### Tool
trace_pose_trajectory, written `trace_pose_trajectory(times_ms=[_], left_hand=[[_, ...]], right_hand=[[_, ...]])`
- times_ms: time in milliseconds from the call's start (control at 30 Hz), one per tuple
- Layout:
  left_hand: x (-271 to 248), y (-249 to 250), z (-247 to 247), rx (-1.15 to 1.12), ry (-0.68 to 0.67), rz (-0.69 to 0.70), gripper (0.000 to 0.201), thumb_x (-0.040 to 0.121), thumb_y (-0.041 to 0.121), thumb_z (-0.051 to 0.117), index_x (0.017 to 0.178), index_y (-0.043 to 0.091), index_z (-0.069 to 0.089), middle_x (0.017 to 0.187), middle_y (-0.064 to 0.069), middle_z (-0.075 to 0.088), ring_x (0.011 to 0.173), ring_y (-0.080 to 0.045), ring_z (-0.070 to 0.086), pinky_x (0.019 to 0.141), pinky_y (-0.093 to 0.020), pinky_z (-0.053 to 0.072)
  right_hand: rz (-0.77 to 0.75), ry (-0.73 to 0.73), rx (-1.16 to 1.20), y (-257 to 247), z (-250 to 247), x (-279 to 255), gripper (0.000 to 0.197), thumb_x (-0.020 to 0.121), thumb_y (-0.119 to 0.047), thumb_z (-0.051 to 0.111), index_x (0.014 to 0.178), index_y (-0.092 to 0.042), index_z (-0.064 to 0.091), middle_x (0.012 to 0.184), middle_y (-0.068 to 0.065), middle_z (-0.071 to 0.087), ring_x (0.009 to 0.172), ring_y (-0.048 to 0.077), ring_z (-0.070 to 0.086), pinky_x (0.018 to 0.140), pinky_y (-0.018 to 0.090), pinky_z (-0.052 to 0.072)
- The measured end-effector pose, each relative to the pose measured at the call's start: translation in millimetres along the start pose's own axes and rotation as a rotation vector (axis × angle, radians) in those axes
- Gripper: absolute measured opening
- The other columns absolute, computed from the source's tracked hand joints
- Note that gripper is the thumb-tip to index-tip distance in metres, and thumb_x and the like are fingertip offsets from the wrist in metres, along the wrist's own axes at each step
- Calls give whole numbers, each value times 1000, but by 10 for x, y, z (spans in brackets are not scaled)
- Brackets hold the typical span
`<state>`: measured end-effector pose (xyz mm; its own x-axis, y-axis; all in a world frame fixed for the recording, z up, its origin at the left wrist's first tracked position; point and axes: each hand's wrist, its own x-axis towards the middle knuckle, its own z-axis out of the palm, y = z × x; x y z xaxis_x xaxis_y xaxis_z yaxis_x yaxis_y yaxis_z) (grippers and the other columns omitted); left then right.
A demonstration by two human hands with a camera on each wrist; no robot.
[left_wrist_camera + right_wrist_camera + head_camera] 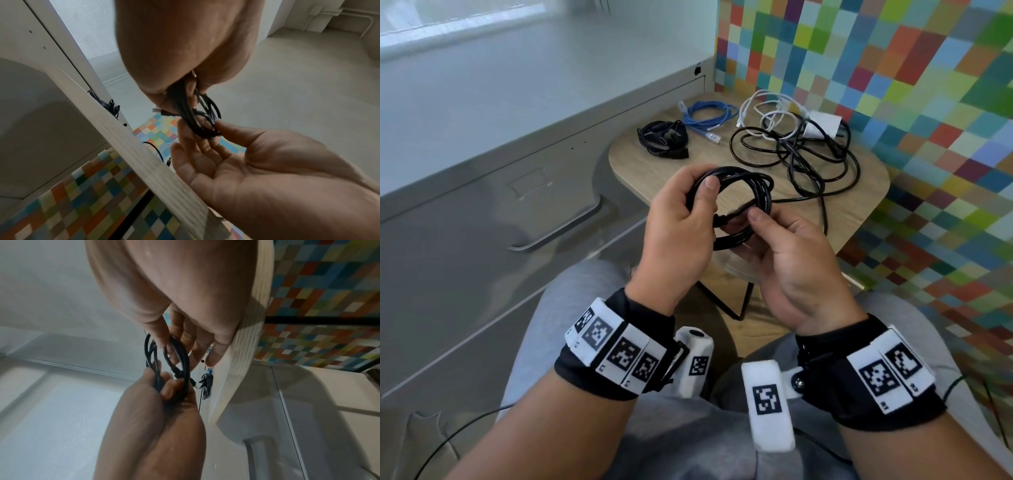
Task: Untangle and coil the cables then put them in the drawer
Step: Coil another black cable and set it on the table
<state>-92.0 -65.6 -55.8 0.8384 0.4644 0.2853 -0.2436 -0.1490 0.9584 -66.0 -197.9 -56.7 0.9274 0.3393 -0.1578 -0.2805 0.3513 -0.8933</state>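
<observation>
Over the table's near edge my left hand grips a black cable coil, thumb on top of the loops. My right hand pinches the same coil's lower side between thumb and fingers, beside a plug end. One strand runs from the coil to a loose black tangle on the round wooden table. The left wrist view has the coil between both hands. In the right wrist view the loops hang under my right fingers.
At the table's back lie a coiled blue cable, a tied black bundle, and white cables with a charger. A grey cabinet with a closed drawer and handle stands to the left. A chequered wall lies to the right.
</observation>
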Motion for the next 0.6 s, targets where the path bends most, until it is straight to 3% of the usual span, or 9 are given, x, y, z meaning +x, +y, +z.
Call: trace_pose_trajectory(times_ms=[200,333,467,533,600], left_hand=[[39,8,-40,-49,-32,-73,19,107,16,53,114,17,70,77,5,60,68,-9,54,57,-28,50],[61,11,-83,-170,-78,-143,20,108,12,51,115,13,70,73,-2,53,52,-7,45,51,-27,48],[53,10,-101,-245,-100,-182,20,108,10,49,112,12,69,72,-2,52,51,-6,45,52,-26,47],[38,23,-89,-231,-119,-148,20,108,10,48,110,14,67,72,1,52,55,-4,46,57,-27,47],[15,43,-66,-189,-153,-100,20,108,11,48,108,18,67,73,5,54,65,-5,49,63,-27,46]], right_hand=[[-86,14,91,22,93,-36,23,107,-2,46,93,-8,64,79,2,68,78,12,66,84,32,57],[-71,-75,252,-47,51,-30,19,105,2,42,111,-15,48,77,7,60,75,20,62,96,46,47],[-41,-130,260,-102,32,-30,16,99,-12,53,115,-12,54,68,1,53,69,17,52,90,51,34],[-44,-145,129,-130,31,-24,32,96,-23,67,120,-5,57,68,-1,56,68,17,52,86,47,43],[-121,-123,-104,-115,8,-16,30,85,-17,80,110,-13,64,76,4,64,73,21,62,80,44,57]])
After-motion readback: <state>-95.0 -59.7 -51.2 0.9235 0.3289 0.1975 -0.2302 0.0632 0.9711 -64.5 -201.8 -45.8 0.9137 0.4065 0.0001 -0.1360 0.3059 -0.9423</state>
